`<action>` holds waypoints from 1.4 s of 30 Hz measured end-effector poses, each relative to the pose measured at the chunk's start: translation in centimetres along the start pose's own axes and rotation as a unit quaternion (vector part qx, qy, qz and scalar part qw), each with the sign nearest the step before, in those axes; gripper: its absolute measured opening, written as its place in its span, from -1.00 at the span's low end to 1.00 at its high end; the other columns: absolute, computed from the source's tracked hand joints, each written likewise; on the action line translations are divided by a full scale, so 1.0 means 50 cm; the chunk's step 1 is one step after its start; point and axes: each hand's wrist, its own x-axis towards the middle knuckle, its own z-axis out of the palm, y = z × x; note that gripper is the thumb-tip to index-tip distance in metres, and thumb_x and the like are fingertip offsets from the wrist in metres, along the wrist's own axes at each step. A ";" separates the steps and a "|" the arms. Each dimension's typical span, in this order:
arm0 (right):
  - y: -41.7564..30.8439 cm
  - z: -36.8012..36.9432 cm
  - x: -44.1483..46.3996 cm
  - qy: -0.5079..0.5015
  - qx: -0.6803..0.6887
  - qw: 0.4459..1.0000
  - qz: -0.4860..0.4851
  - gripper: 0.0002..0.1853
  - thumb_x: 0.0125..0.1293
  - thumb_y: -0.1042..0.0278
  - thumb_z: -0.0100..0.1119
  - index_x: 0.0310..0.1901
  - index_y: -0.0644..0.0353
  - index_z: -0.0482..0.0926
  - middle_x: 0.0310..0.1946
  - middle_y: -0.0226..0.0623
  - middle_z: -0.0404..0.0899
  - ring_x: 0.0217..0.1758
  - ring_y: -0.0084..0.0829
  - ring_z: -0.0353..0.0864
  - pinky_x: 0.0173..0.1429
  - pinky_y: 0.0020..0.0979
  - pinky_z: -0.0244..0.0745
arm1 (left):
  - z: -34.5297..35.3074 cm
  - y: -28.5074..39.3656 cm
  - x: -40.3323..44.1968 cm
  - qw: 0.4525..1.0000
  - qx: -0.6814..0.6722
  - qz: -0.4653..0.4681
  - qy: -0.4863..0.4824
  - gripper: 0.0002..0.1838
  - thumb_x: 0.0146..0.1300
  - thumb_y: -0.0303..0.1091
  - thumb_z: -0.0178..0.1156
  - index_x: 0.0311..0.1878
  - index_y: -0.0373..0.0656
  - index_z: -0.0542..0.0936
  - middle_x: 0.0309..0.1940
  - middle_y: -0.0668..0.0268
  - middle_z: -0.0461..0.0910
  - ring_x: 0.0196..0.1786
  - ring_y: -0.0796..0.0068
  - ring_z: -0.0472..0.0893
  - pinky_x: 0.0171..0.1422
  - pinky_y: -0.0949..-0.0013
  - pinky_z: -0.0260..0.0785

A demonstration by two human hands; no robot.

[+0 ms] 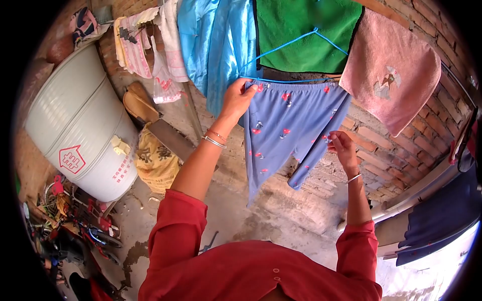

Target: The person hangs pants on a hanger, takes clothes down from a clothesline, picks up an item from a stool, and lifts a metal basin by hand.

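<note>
A pair of blue trousers with a red flower print hangs by its elastic waistband from a blue wire hanger. My left hand is closed on the left end of the waistband, at the hanger's lower corner. Lower down on the other side, my right hand has its fingers pinched at the outer edge of a trouser leg. Behind the hanger is a green cloth with black edging. A shiny light-blue garment hangs to the left, and a pink towel to the right.
A large pale drum stands left, beside a yellow sack and a wooden board. Bicycles crowd the lower left. More towels hang further left. A brick wall rises behind; dark-blue cloth hangs at right.
</note>
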 end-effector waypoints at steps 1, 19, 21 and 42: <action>-0.018 0.007 0.010 -0.023 -0.003 0.999 -0.023 -0.76 0.36 0.28 0.01 -0.09 0.28 0.50 -0.33 -0.40 0.56 -0.36 -0.61 0.54 -0.24 -0.53 0.51 | -0.002 0.001 -0.001 1.000 0.024 -0.002 0.003 -0.77 0.26 -0.41 0.13 -0.04 -0.24 0.51 -0.28 0.46 0.53 -0.24 0.74 0.44 -0.13 0.59 0.31; -0.292 0.156 0.134 -0.019 -0.145 0.939 -0.312 -0.73 0.34 0.24 0.06 -0.10 0.28 0.53 -0.35 -0.23 0.60 -0.31 -0.50 0.56 -0.16 -0.50 0.46 | -0.061 0.076 -0.059 0.992 -0.074 0.019 -0.104 -0.80 0.30 -0.42 0.08 -0.05 -0.28 0.50 -0.23 0.44 0.55 -0.17 0.74 0.48 -0.03 0.59 0.34; -0.313 0.183 0.136 -0.030 -0.140 0.936 -0.323 -0.72 0.34 0.21 0.05 -0.11 0.26 0.54 -0.36 -0.18 0.60 -0.34 -0.46 0.55 -0.18 -0.47 0.45 | -0.060 0.098 -0.071 0.989 -0.095 0.024 -0.111 -0.77 0.30 -0.42 0.08 -0.02 -0.28 0.49 -0.21 0.43 0.54 -0.15 0.73 0.48 0.00 0.58 0.34; -0.490 0.258 0.090 -0.046 -0.330 0.724 -0.604 -0.81 0.16 0.20 0.17 -0.27 0.10 0.61 -0.34 -0.37 0.54 -0.19 -0.30 0.49 0.17 -0.22 0.21 | -0.066 0.130 -0.115 0.889 -0.360 -0.107 -0.264 -0.67 0.39 -0.26 -0.05 0.15 -0.16 0.38 -0.07 0.36 0.48 0.00 0.57 0.47 0.12 0.34 0.33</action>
